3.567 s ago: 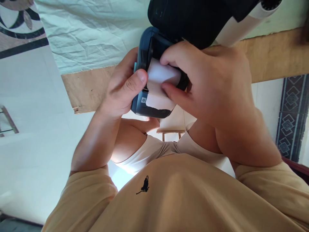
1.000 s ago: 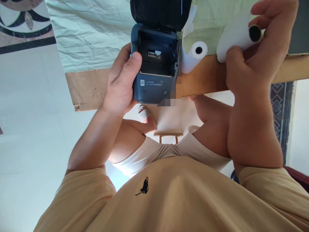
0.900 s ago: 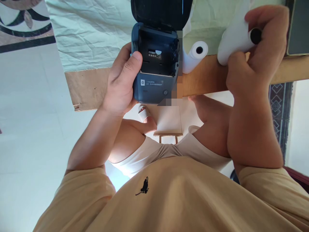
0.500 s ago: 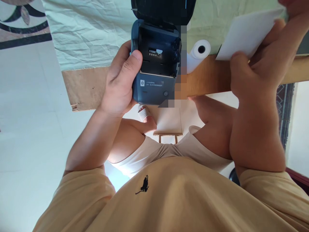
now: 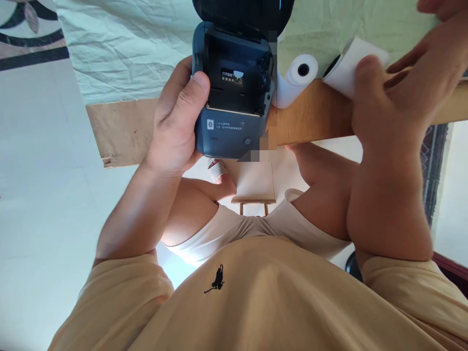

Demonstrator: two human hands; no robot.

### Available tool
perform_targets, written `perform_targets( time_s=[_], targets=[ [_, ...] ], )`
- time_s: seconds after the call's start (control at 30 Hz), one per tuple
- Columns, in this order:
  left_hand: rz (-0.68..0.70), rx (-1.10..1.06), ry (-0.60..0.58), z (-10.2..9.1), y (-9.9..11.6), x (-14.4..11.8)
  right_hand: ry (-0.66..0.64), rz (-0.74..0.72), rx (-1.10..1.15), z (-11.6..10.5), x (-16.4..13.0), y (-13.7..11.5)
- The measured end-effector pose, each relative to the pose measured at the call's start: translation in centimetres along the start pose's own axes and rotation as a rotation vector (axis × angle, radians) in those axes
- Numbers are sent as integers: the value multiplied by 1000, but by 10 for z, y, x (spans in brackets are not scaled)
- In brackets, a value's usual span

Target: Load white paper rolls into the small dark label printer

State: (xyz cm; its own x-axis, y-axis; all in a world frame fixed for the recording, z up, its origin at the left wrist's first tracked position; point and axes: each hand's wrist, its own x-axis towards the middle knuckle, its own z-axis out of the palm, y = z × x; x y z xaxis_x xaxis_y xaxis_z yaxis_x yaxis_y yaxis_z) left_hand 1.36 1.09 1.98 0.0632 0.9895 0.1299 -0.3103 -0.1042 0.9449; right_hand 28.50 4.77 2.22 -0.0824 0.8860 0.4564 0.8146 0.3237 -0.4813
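Observation:
My left hand (image 5: 179, 114) grips a dark blue label printer (image 5: 230, 131), its thumb along the left side. The black lid (image 5: 244, 14) stands raised, and the compartment inside shows a printed sticker (image 5: 232, 75) but no roll. At the right, my right hand (image 5: 405, 83) has its thumb over a white paper roll (image 5: 351, 61) with a dark end. Some fingers bend at the roll's right side, while others reach up past the frame's top edge. Between the hands, another white paper roll (image 5: 292, 85) with a black core lies at the table edge, partly behind the printer.
Pale green cloth (image 5: 124, 48) covers the table, leaving a wooden front edge (image 5: 126, 129) bare. Blocky blurred patches cover a strip beside the printer. Below are my legs and a small wooden stool (image 5: 253, 201). A dark patterned strip (image 5: 433, 170) runs along the floor at right.
The flat white paper in my right hand now looks curled into a roll, lower at the table edge, and its fingers have shifted. The printer has moved slightly left in view.

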Motion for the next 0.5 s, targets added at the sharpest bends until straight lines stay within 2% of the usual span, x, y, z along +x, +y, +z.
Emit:
perform_targets(
  time_s=[0.1,0.13,0.23,0.3,0.4,0.5],
  targets=[
    [-5,-3,1,-2,-1,1,109,20,-35,-4,0,-4],
    [-3,-6,6,-3,-2,1,86,-13,-41,-4,0,-5],
    [7,-24,5,-4,-6,2,-107,-96,-77,-4,1,-9],
    [13,-35,0,-5,-7,2,-182,-66,-114,-4,2,-10],
    [21,-42,3,-3,-6,2,-210,33,-138,-4,2,-11],
    [9,-36,9,-2,-5,2,-177,22,-51,-4,1,-11]
  ],
)
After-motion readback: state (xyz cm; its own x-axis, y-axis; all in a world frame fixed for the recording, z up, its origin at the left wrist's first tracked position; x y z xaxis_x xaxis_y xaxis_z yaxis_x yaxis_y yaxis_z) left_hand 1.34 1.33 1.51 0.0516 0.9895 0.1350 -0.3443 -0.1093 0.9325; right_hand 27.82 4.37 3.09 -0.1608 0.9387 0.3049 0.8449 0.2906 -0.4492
